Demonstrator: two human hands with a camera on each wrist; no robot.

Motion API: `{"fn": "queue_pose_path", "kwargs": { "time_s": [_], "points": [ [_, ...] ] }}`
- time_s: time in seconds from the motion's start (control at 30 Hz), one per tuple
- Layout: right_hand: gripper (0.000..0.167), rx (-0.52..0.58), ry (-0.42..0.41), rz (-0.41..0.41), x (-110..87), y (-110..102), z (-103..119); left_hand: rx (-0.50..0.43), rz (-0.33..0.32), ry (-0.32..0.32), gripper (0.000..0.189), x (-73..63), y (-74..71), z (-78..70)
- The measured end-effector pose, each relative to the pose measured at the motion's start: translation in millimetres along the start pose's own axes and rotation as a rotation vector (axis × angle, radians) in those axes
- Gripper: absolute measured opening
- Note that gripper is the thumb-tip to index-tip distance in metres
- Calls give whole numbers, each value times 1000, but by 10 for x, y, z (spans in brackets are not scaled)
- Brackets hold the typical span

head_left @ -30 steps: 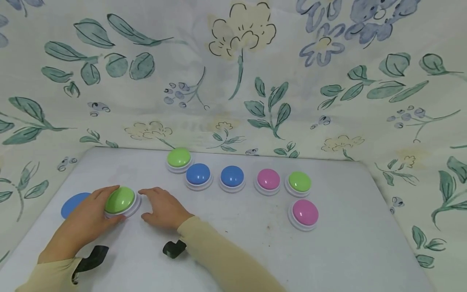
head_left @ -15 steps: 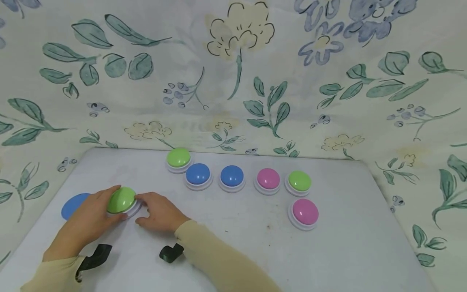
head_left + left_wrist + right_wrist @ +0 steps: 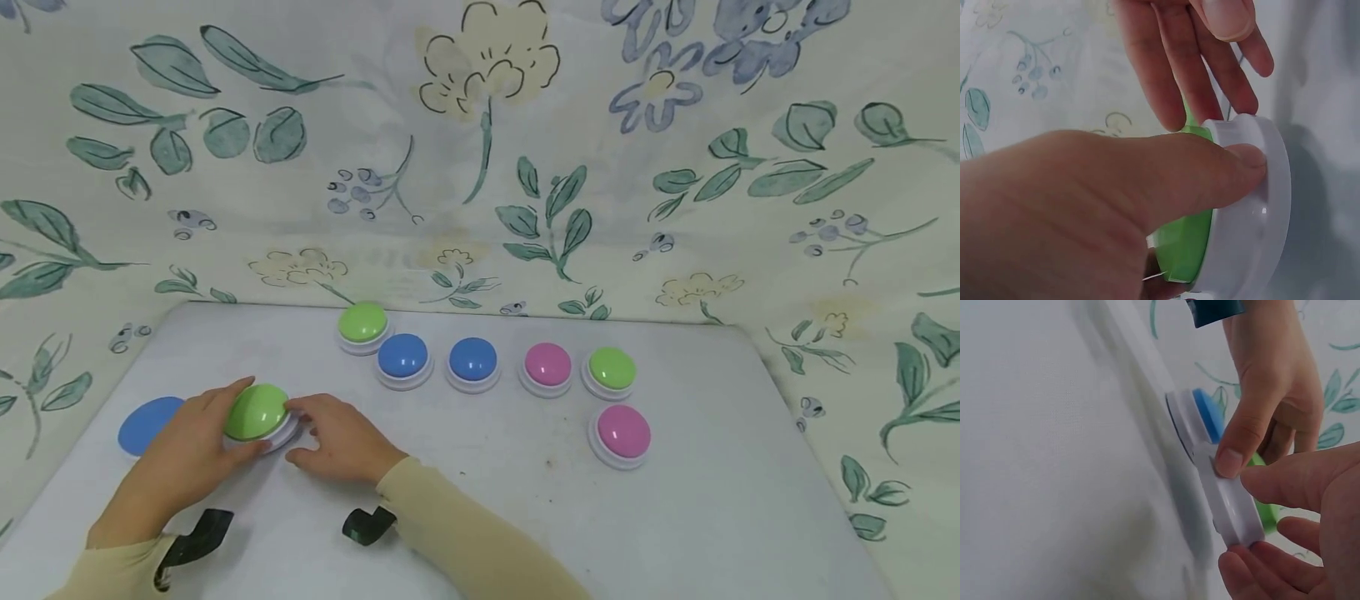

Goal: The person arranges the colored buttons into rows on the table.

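A round push button with a green dome and a white base is at the left of the table. My left hand grips it from the left, its thumb pressed on the white base. At the button's right edge is my right hand; its fingertips touch the rim while its thumb hangs apart from the base in the left wrist view. In the right wrist view the button looks slightly tilted off the white surface. Just left of my left hand sits a blue push button, partly hidden by that hand.
Farther back on the white table stand a green button, two blue ones, a pink one and another green one. A second pink button sits nearer. Floral cloth hangs behind the table.
The green button has shifted a little to the right in my left hand. My right hand has come in from a small gap to touch its right edge.
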State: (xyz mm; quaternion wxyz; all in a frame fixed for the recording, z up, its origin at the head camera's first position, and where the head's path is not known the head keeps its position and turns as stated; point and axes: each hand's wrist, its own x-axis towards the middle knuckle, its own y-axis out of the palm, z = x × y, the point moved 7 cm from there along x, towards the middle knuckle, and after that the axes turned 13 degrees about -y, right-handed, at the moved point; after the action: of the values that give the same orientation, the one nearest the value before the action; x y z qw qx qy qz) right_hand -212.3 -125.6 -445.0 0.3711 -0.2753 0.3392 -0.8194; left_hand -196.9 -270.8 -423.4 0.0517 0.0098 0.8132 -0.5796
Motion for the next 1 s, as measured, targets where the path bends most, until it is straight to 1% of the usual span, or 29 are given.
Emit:
{"fn": "queue_pose_path", "kwargs": {
  "time_s": [0.1, 0.2, 0.33, 0.47, 0.57, 0.67, 0.87, 1.0],
  "points": [
    [58, -1, -29, -15, -44, -41, 25, 6, 4, -8, 92, -31, -8, -46],
    [58, -8, -33, -25, -87, -75, 41, 6, -4, -3, 93, -62, -13, -90],
    [58, -21, -16, -32, -143, -124, 68, -2, -54, 40, 91, -107, -41, -166],
    [58, -34, -6, -53, -217, -181, 108, -34, -107, 81, 89, -148, -69, -246],
    [57, -36, -15, -71, -295, -224, 139, -55, -122, 88, 89, -180, -63, -301],
    [57, -35, -18, -85, -381, -259, 148, -66, -142, 110, 91, -217, -52, -369],
    [57, -43, 30, -106, -527, -310, 127, -99, -189, 179, 90, -279, -27, -536],
    [59, -39, 72, -136, -610, -342, 110, -115, -195, 193, 90, -308, 2, -631]
  ]
}}
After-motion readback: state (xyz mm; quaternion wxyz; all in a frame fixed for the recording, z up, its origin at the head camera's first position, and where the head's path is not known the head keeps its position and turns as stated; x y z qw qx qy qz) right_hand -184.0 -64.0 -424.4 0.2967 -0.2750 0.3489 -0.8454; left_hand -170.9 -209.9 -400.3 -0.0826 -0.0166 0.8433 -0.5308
